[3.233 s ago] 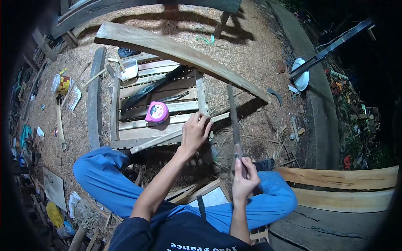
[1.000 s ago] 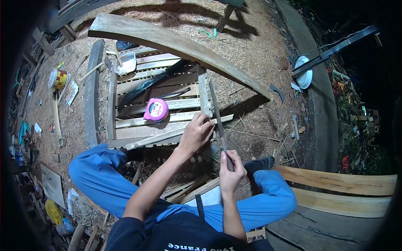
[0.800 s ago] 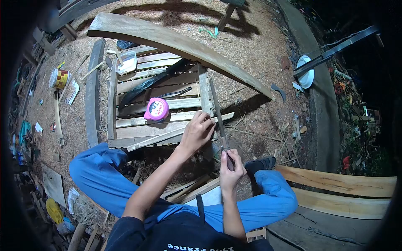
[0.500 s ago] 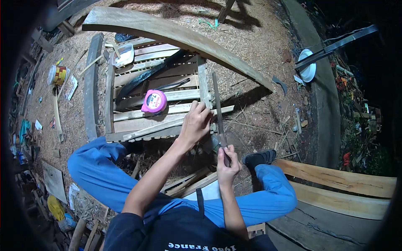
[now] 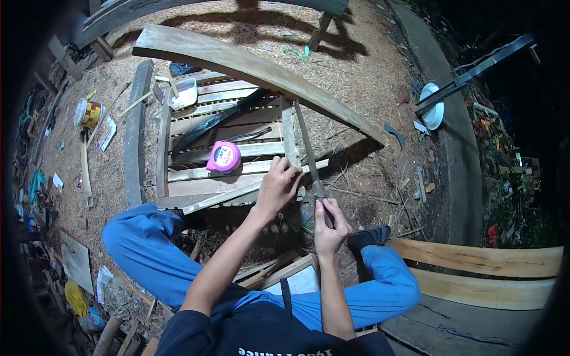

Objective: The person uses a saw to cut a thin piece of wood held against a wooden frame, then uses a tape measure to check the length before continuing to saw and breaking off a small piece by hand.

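Note:
My left hand (image 5: 278, 185) is closed around a thin wooden strip (image 5: 240, 191), whose right end pokes out past my fingers. My right hand (image 5: 331, 230) grips the handle of a long-bladed knife (image 5: 307, 139). Its dark blade points away from me and crosses the strip near its right end; I cannot tell whether they touch. Beneath the strip is a low slatted wooden frame (image 5: 289, 133). A pink tape measure (image 5: 224, 156) sits on the slats, just left of my left hand.
A curved plank (image 5: 255, 70) lies across the frame's far edge. Beyond the frame's left corner are a white plastic tub (image 5: 184, 94) and a patterned bucket (image 5: 89, 114). Pale boards (image 5: 481, 288) lie to my right. A white basin (image 5: 432, 107) stands at far right.
My view has shifted slightly, so the frame appears lower. My right hand has moved a little forward with the knife, and the blade leans more to the left. My left hand keeps hold of the strip.

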Demonstrator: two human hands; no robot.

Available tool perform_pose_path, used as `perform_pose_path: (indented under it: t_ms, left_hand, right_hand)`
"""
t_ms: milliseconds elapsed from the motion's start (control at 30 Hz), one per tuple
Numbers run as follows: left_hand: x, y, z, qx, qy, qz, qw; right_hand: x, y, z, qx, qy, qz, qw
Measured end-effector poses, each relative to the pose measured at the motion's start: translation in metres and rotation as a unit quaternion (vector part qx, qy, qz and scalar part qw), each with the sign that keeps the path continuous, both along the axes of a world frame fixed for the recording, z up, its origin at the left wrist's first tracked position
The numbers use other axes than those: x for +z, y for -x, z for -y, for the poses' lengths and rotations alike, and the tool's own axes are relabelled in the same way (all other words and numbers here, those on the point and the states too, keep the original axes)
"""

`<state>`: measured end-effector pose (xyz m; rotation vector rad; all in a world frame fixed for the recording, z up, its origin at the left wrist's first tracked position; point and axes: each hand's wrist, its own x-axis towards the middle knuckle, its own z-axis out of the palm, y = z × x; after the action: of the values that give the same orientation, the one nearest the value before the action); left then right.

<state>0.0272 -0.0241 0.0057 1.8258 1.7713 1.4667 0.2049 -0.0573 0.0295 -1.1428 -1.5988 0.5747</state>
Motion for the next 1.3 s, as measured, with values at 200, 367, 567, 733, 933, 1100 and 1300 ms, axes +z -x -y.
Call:
perform_pose_path:
  t_ms: [200, 367, 567, 733, 933, 1100, 1300]
  left_hand:
    - [-0.005, 0.0, -0.004, -0.008, 0.0, -0.001, 1.0]
    - [-0.002, 0.0, -0.002, -0.007, 0.009, 0.007, 1.0]
    - [-0.001, 0.0, 0.0, -0.009, 0.008, 0.01, 1.0]
    - [-0.006, -0.005, -0.001, 0.013, 0.026, -0.029, 0.999]
    - [-0.004, -0.003, -0.001, 0.015, 0.028, -0.029, 0.999]
    - [0.0, -0.001, 0.001, 0.012, 0.026, -0.014, 1.0]
    - [-0.002, 0.001, -0.001, -0.006, -0.019, 0.017, 1.0]
  right_hand:
    - [-0.005, 0.012, -0.008, -0.003, 0.015, 0.013, 1.0]
    - [-0.015, 0.014, -0.01, -0.003, 0.025, -0.015, 1.0]
    - [-0.016, 0.012, -0.011, 0.015, 0.004, 0.017, 1.0]
    - [-0.042, 0.008, -0.006, 0.005, 0.016, -0.019, 1.0]
    - [-0.054, -0.041, 0.047, -0.016, 0.02, 0.077, 0.997]
    - [-0.007, -0.055, 0.074, -0.01, 0.064, 0.05, 0.997]
    - [0.011, -0.032, 0.036, -0.02, -0.012, 0.0, 1.0]
